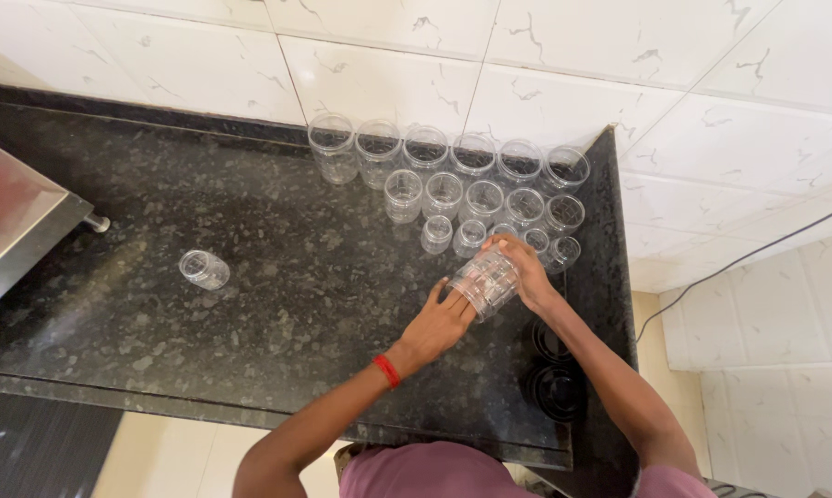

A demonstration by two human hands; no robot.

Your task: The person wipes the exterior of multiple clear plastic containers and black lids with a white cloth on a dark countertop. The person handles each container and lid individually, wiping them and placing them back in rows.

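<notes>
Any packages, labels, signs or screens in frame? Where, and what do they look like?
No labels, signs or screens show.
Clear plastic jars: unlabelled, round, in rows at the back right of the black granite counter.
Lone clear jar: lying on its side, left of centre.

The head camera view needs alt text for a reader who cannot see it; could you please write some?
Both hands, left hand and right hand, hold a clear plastic jar tilted over a dark granite counter. Behind it, rows of clear jars stand against the white tiled wall, and one lone jar lies on its side farther left.
</notes>
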